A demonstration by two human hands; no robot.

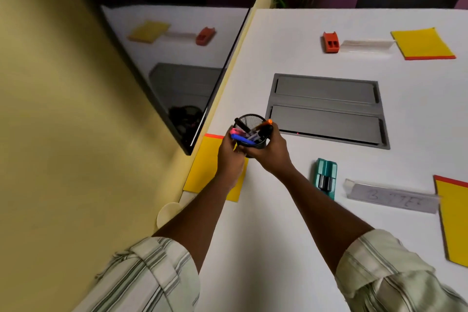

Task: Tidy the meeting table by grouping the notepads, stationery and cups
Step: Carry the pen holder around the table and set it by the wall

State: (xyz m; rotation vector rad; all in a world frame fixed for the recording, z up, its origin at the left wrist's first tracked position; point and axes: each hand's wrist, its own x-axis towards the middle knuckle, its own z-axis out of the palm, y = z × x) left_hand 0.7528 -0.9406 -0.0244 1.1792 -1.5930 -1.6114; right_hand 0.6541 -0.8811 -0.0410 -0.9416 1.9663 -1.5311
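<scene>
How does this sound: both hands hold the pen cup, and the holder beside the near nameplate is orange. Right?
Not quite. The head view shows that the holder beside the near nameplate is teal; the orange one sits by the far nameplate. The left hand and right hand do both hold the pen cup.

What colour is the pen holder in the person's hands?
The pen holder is black wire mesh; the head view shows it best.

My left hand and right hand hide the mesh pen cup's base; right-edge yellow notepad cut off; name plate writing unreadably blurred.
</scene>
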